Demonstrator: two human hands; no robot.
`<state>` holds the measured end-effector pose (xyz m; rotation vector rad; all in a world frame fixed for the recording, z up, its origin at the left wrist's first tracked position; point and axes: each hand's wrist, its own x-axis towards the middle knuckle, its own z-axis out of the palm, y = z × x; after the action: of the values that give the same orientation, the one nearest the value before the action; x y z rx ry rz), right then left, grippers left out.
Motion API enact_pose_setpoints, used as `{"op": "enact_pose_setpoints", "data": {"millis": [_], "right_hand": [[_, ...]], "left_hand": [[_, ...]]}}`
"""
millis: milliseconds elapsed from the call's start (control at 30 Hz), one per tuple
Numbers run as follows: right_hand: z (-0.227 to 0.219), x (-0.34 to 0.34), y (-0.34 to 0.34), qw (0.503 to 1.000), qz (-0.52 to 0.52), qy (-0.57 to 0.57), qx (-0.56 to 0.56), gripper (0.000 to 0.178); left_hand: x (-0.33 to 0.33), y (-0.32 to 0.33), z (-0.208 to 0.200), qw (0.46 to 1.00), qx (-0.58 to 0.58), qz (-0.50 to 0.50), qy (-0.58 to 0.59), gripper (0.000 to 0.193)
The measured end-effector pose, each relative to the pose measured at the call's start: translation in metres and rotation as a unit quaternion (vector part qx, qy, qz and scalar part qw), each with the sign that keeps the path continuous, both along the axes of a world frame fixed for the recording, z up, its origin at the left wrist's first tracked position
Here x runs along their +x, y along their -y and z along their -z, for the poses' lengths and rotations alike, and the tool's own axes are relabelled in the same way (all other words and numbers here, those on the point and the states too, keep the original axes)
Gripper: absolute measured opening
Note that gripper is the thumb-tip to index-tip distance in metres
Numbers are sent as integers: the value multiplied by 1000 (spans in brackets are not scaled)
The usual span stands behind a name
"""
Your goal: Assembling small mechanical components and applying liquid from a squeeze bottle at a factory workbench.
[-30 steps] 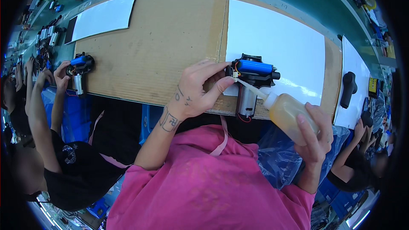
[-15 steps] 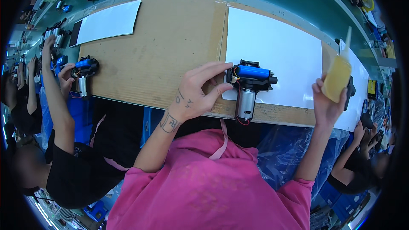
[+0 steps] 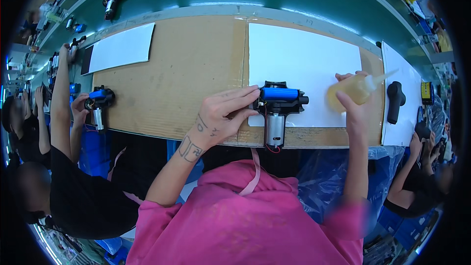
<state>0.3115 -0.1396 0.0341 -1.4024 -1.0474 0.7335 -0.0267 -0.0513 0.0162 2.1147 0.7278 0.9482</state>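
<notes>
With thumb and fingers, my left hand [image 3: 223, 113] grips the left end of a motor assembly [image 3: 282, 94], which has a blue cylinder lying across a black frame and a silver motor [image 3: 275, 130] hanging below. Thin red wire loops under the motor at the table's front edge. Held in my right hand [image 3: 354, 107] is a squeeze bottle [image 3: 354, 91] of yellowish liquid, tilted so its long pale nozzle points right and slightly up. The bottle is apart from the assembly, over the right part of a white sheet [image 3: 299, 49].
Brown cardboard [image 3: 191, 68] covers the bench. A black handle-shaped part [image 3: 395, 102] lies on another white sheet at the right. On the left, a co-worker's hand [image 3: 79, 110] holds a similar assembly [image 3: 100, 99]. One more assembly [image 3: 114, 2] rests on the green surface beyond.
My right hand has moved left with the bottle, which has gone from nozzle-up to tilted rightward. The black handle-shaped part is now uncovered. The left hand keeps its grip.
</notes>
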Motion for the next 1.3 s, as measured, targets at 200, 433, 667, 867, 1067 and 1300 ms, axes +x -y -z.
{"op": "enact_pose_setpoints", "data": {"millis": [200, 433, 667, 867, 1067, 1300], "right_hand": [[1, -6, 14, 976, 14, 214, -27, 75], [-39, 31, 91, 928, 26, 355, -108, 42], [22, 153, 296, 780, 273, 353, -438, 25], [102, 136, 361, 770, 204, 356, -489, 62], [19, 161, 342, 820, 150, 43, -551, 36], [-54, 149, 311, 952, 141, -194, -188, 47]], "left_hand": [[8, -2, -5, 1000, 13, 25, -6, 41], [-6, 7, 12, 990, -134, -49, -22, 42], [-2, 0, 20, 997, -66, 9, -44, 48], [-5, -15, 21, 992, -114, 20, -53, 51], [-5, -23, 29, 986, -160, 46, -24, 50], [5, -14, 21, 989, -143, 30, -11, 46]]}}
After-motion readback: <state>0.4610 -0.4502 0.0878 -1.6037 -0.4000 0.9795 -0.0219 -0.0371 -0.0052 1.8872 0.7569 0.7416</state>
